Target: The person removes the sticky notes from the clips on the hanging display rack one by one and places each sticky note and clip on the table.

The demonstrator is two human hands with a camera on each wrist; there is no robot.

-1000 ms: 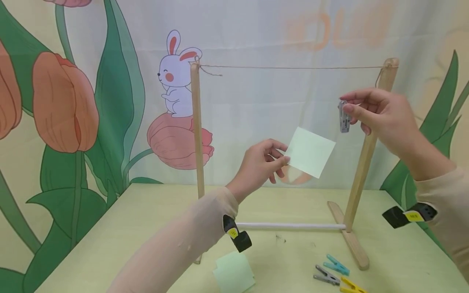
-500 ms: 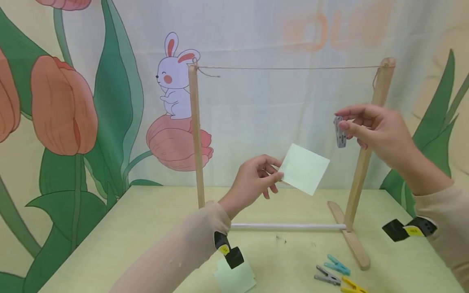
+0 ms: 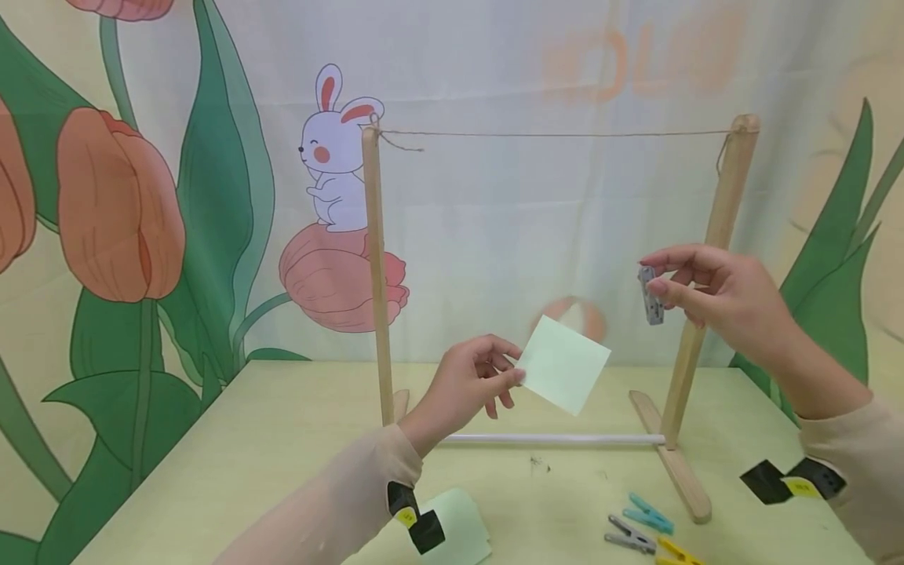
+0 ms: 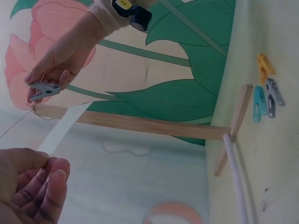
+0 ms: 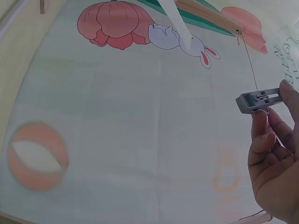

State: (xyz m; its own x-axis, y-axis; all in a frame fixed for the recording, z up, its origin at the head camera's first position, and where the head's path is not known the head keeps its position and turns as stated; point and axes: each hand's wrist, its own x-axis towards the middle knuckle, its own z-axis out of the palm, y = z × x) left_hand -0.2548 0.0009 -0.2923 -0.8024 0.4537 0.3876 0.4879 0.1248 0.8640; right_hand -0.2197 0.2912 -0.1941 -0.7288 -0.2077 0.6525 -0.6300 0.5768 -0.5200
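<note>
Between thumb and fingers, my left hand (image 3: 469, 380) pinches a pale green square of paper (image 3: 565, 365) by its left corner. The paper is tilted and hangs above the table, in front of the wooden stand. My right hand (image 3: 730, 302) pinches a grey clothespin (image 3: 651, 297) by one end, to the right of the paper and apart from it. In the left wrist view the paper (image 4: 63, 130) shows nearly edge-on, and the clothespin (image 4: 45, 89) is beyond it. The right wrist view shows the clothespin's spring (image 5: 263, 97) close up.
A string (image 3: 551, 135) runs between the stand's left post (image 3: 377, 275) and right post (image 3: 723, 212); a white rod (image 3: 558, 439) joins them low down. Grey (image 3: 628, 535), teal (image 3: 647, 514) and yellow (image 3: 678, 552) clothespins lie at front right. More green paper (image 3: 459, 522) lies near the left sleeve.
Both hands have moved down and slightly left, the left still pinching the paper and the right the grey clothespin. Things on the table have stayed put.
</note>
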